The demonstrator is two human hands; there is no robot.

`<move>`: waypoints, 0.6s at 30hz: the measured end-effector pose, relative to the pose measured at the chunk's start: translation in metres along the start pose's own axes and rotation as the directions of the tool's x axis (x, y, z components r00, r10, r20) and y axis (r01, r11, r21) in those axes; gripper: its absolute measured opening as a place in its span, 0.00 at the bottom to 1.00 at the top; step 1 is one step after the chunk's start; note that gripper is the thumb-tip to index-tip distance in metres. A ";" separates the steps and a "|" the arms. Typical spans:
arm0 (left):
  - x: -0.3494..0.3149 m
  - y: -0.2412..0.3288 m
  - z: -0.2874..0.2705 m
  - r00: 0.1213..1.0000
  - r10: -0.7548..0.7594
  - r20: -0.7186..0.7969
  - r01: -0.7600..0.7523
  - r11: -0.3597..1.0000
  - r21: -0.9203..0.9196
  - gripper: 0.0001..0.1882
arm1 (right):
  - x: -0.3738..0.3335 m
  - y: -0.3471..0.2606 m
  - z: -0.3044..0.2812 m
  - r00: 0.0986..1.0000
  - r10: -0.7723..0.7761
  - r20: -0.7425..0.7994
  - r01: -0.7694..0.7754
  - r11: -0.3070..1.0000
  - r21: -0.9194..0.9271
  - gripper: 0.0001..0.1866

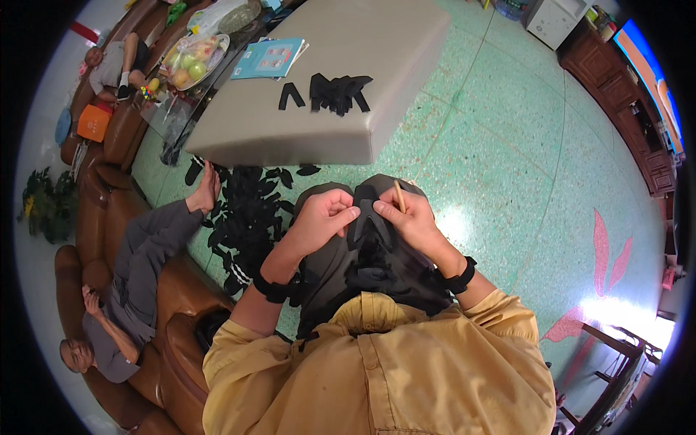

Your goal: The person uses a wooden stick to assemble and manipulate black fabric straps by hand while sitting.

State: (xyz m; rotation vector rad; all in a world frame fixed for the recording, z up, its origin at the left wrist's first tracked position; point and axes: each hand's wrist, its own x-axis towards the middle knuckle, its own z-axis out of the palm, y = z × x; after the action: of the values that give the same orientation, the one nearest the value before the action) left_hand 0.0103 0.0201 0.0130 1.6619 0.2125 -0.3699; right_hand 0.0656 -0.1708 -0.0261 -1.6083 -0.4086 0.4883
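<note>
Above my lap, my left hand (324, 220) pinches the left edge of a black V-shaped piece (367, 200), which looks like fabric. On its other side my right hand (415, 222) is closed, with a thin wooden stick (399, 194) standing up between its fingers. The thumb of that hand also rests against the black piece's right edge. More black material (373, 255) lies on my dark trousers below the hands; its shape is hard to make out. Both wrists wear black bands.
Ahead stands a beige padded bench (290, 138) bearing a pile of black V-shaped pieces (339, 93) and a blue booklet (268, 58). Many black pieces (250, 199) cover the floor at left. One person (130, 290) reclines on a brown sofa (185, 290); another (116, 65) sits farther off.
</note>
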 end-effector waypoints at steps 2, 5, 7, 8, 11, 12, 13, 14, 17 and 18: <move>-0.001 -0.002 0.000 0.999 0.012 0.037 -0.013 1.000 0.002 0.06 | 0.000 0.004 0.001 0.999 -0.022 -0.029 0.023 0.998 0.066 0.11; -0.002 -0.007 -0.003 0.996 0.043 0.081 -0.042 0.999 -0.012 0.06 | 0.002 0.003 0.000 0.998 -0.063 -0.016 0.065 0.992 0.109 0.09; -0.001 -0.007 -0.003 0.994 0.062 0.090 -0.060 0.998 -0.029 0.06 | 0.002 -0.004 -0.006 0.977 0.184 0.111 -0.213 0.902 0.375 0.07; -0.001 -0.004 0.000 0.996 0.043 0.075 -0.036 0.994 -0.104 0.06 | 0.003 -0.009 -0.006 0.977 0.185 0.109 -0.213 0.902 0.375 0.07; 0.001 -0.005 0.000 0.996 0.034 0.077 -0.015 0.972 -0.235 0.04 | 0.006 -0.017 -0.003 0.980 0.172 0.103 -0.201 0.843 0.499 0.07; 0.001 -0.006 -0.001 0.995 0.043 0.092 -0.014 0.956 -0.293 0.04 | 0.007 -0.013 -0.005 0.972 0.145 0.185 -0.222 0.827 0.516 0.07; 0.001 -0.005 -0.001 0.995 0.044 0.094 -0.015 0.957 -0.291 0.04 | 0.007 -0.009 -0.006 0.957 0.117 0.264 -0.245 0.811 0.531 0.07; 0.001 -0.003 -0.001 0.995 0.029 0.100 0.006 0.944 -0.329 0.05 | 0.009 -0.005 -0.007 0.964 0.082 0.252 -0.211 0.813 0.543 0.06; 0.000 0.001 0.005 0.996 0.004 0.088 0.044 0.843 -0.535 0.07 | 0.009 -0.005 -0.003 0.986 0.064 0.156 -0.136 0.850 0.509 0.06; -0.001 0.002 0.008 0.997 -0.010 0.075 0.059 0.725 -0.687 0.08 | 0.008 -0.005 0.001 0.986 0.060 0.156 -0.133 0.850 0.509 0.06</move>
State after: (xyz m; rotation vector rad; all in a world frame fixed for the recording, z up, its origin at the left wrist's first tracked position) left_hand 0.0094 0.0123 0.0150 0.8975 0.2904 -0.3189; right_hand 0.0721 -0.1650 -0.0218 -1.0747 -0.2648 0.7208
